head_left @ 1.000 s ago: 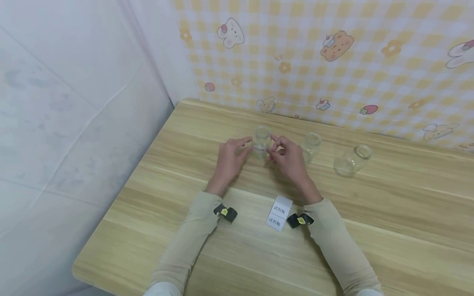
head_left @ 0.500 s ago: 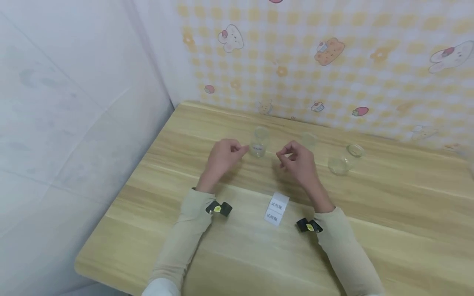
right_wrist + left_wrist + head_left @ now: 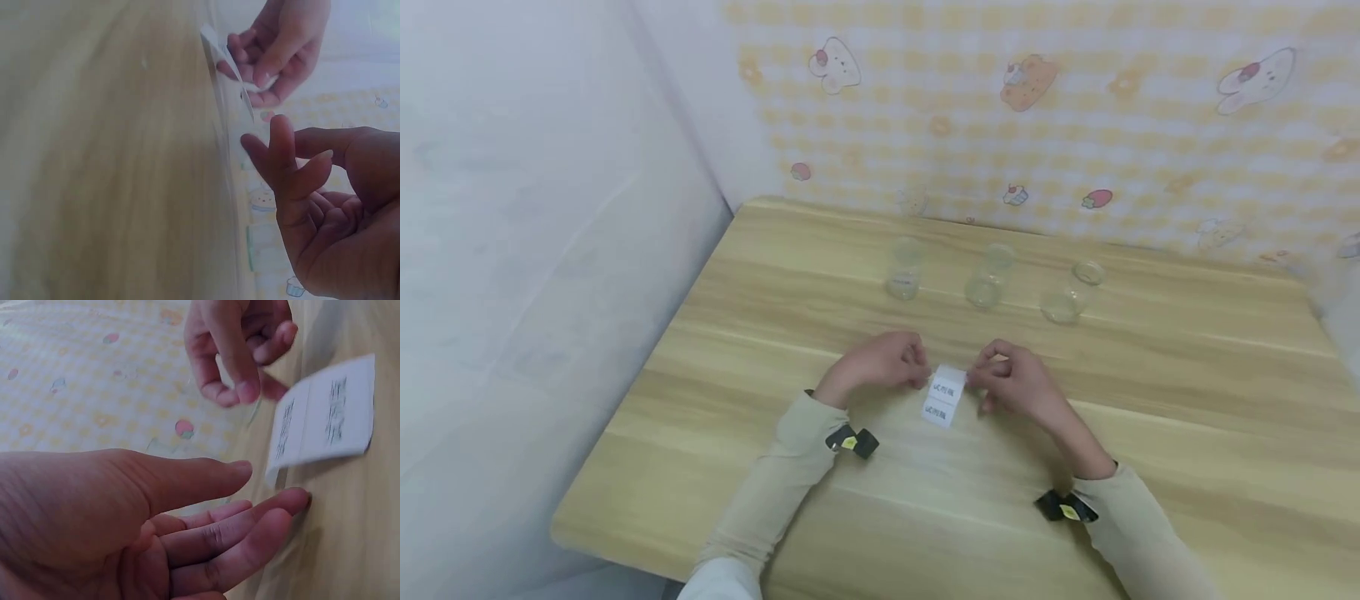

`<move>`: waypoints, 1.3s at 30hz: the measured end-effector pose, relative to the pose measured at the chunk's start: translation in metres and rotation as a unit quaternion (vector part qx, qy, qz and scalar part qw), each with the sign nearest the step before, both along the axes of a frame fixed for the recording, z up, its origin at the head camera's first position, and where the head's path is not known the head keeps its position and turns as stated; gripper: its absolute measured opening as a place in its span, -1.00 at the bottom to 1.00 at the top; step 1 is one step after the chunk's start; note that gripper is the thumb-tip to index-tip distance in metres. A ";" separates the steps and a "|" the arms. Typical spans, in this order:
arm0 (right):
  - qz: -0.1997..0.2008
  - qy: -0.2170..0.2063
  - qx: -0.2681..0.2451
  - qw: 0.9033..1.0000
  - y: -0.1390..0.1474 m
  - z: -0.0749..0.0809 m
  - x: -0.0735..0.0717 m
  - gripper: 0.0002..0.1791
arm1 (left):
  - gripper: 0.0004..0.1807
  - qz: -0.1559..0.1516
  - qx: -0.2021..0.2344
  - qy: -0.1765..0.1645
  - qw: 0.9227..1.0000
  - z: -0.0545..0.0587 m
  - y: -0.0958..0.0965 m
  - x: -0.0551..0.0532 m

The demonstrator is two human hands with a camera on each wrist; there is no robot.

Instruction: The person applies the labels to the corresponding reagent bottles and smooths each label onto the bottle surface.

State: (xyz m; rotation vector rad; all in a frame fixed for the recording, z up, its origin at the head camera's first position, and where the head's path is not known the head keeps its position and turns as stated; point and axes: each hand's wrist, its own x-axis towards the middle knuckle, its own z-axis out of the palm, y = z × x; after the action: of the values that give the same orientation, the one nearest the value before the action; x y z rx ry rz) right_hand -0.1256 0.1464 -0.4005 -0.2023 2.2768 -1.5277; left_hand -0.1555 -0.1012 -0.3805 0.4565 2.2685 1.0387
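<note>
A white label sheet with two printed labels lies on the table, one edge curled up in the left wrist view. My left hand is at the sheet's left, thumb and fingers apart and nothing between them. Close to the upper right corner is my right hand, its fingers bent loosely; in the right wrist view its fingertips stand apart from the paper. Farther back, a clear glass jar bears a small printed label. Two more clear jars, the middle jar and the right jar, show no label.
The wooden table meets a yellow-checked cloth with cartoon prints at the back. A pale wall covering runs along the left side. Black wrist cameras are strapped to both sleeves.
Both hands have left the labelled jar and come nearer the body, to either side of the label sheet. The jar stays upright in place. The head view has shifted slightly.
</note>
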 end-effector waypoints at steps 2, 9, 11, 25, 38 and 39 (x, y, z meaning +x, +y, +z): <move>0.004 -0.003 -0.004 1.000 -0.007 -0.003 -0.001 -0.75 | -0.81 -0.004 0.027 -0.019 0.999 -0.004 0.002 -0.001; -0.010 0.024 -0.027 0.999 -0.014 0.011 -0.009 -0.76 | -0.79 0.008 0.092 0.011 0.996 0.011 0.005 -0.003; -0.025 0.025 -0.051 0.998 -0.012 0.027 -0.010 -0.75 | -0.83 0.024 0.109 0.047 0.993 0.026 0.004 -0.002; 0.001 0.126 -0.117 0.985 -0.006 0.089 0.029 -0.71 | -0.87 0.145 0.267 0.238 0.922 0.084 0.001 0.053; -0.020 0.186 -0.097 0.977 -0.005 0.104 0.040 -0.95 | -0.94 0.154 0.305 0.269 0.901 0.101 0.006 0.070; -0.021 0.185 -0.100 0.977 -0.005 0.105 0.041 -0.95 | -0.94 0.149 0.300 0.273 0.902 0.101 0.007 0.071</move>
State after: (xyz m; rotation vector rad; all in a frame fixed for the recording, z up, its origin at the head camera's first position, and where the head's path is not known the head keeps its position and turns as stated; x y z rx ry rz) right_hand -0.0847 0.1418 -0.2958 -0.5396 2.4081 -1.8729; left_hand -0.0849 -0.0943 -0.2796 0.7369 2.5050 2.0010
